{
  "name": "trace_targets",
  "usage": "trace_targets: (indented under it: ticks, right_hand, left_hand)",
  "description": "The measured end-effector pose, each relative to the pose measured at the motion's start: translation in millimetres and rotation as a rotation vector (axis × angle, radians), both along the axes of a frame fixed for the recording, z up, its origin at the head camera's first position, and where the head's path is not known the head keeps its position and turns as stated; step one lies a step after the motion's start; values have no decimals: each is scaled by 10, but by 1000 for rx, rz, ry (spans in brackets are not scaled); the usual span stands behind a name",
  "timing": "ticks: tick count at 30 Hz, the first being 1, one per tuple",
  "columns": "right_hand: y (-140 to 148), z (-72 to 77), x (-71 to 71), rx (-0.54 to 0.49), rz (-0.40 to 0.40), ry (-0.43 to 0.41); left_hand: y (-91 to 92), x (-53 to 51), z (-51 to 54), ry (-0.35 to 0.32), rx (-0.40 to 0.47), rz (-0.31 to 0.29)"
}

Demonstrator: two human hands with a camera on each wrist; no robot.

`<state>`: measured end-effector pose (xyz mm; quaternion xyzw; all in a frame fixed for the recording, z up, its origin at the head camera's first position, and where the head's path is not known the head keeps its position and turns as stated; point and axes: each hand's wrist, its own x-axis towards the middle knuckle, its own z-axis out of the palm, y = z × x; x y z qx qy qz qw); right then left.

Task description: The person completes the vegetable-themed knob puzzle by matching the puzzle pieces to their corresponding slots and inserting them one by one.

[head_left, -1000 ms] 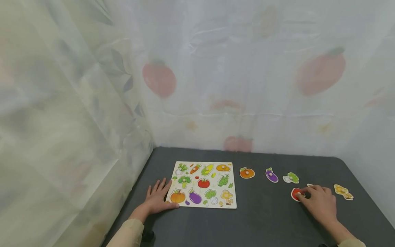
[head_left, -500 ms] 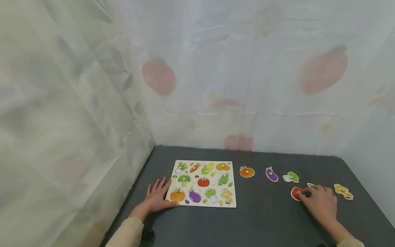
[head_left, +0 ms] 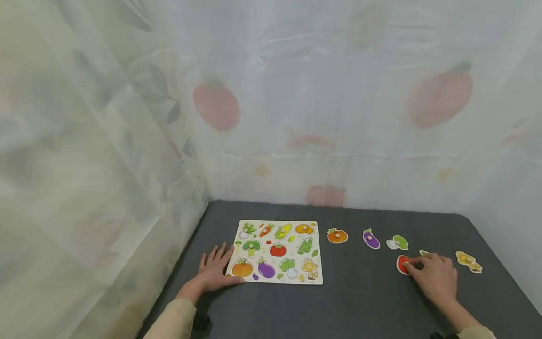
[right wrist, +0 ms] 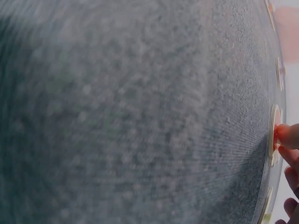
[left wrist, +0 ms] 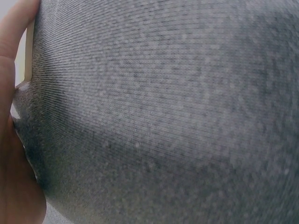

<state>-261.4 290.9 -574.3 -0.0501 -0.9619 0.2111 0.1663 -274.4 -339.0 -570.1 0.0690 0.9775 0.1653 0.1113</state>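
Note:
The person's left hand [head_left: 215, 270] lies with spread fingers along the left edge of a white vegetable puzzle board [head_left: 292, 281], its thumb at the board's front-left corner. In the left wrist view, part of that hand [left wrist: 18, 154] shows beside the board's edge [left wrist: 29, 51]. Farther right on the table, the right hand [head_left: 436, 278] pinches a red tomato puzzle piece [head_left: 402, 263] between thumb and finger. The right wrist view shows the fingertips at the tomato piece [right wrist: 273, 128]. Behind the right hand, another piece [head_left: 423, 253] is mostly hidden.
A pumpkin piece [head_left: 337, 236], an eggplant piece [head_left: 371, 239] and a green-and-white cabbage-like piece [head_left: 397, 242] lie right of the board. A yellow mushroom-like piece [head_left: 468, 261] lies beyond the right hand. Curtains [head_left: 271, 117] rise behind the dark grey table [head_left: 330, 310].
The right thumb and finger have drawn in closer on the tomato piece, and the dark gap between them has narrowed. The left hand stays at the board. The head view shifts slightly.

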Motion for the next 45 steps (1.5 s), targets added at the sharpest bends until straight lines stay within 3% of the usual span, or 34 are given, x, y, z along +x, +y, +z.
trace_targets:
  ticks: [5,11,17,22,29,33,45]
  right_hand:
    - [-48,-10,-31,-19,72,17]
    - [-75,-95,-104,-13,215,98]
    - [-120,-108,-108,-35,277,66]
    - [-158,-95,-66,-56,240,47]
    - [-185,-78,-12,-129,109,-128]
    - [-203,-80,0,-160,80,-174]
    - [-267,-125,38,-184,44,-110]
  left_hand:
    - [-2,-1,4,-4,8,-1]
    - [10,8,27,-8,12,-2]
    - [16,22,43,-9,23,1]
    - [4,20,26,-15,21,1]
    - [7,11,30,-14,14,1]
    - [2,4,17,-13,15,2]
    - [-4,8,4,-12,23,5]
